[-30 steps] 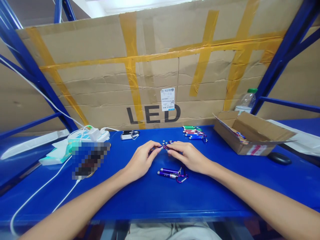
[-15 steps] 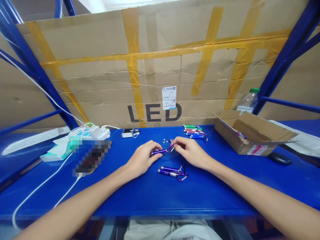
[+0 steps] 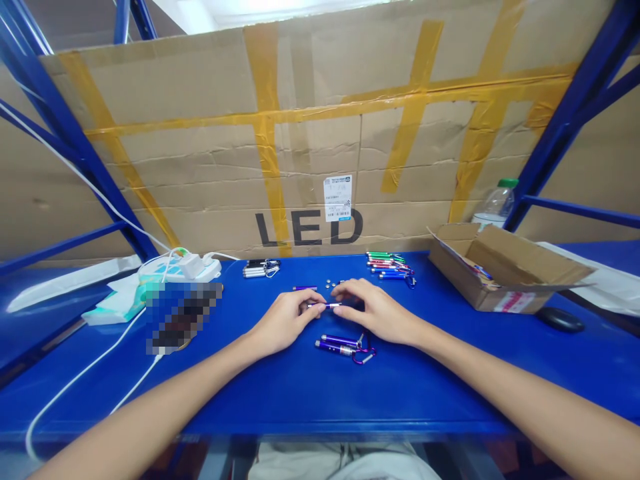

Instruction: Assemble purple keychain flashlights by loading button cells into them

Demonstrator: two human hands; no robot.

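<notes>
My left hand [image 3: 287, 320] is closed, thumb and fingers pinching a slim purple penlight [image 3: 327, 305] with a pale label near its right end. Around that right end is my right hand [image 3: 373, 308], its thumb low and its curved fingers above, with a gap between them. Just behind my left fingers another purple penlight [image 3: 305, 288] lies on the blue table. Several small silvery button cells [image 3: 330, 285] sit beyond my fingertips. Nearer to me, two purple penlights [image 3: 336, 347] lie side by side, with a purple carabiner [image 3: 365, 356] at their right end.
Black and silver penlights [image 3: 261, 268] lie at the back left; green, red and blue ones [image 3: 389, 267] at the back right. An open carton [image 3: 520, 280] and a black mouse [image 3: 561, 319] are at right. A power strip [image 3: 205, 269], tissue pack [image 3: 113, 310] and white cable [image 3: 90, 360] occupy the left.
The held penlight has shifted right, and its labelled part shows. My right fingers have come off the purple carabiner and spread near the penlight's end. The penlight behind my left hand is more exposed.
</notes>
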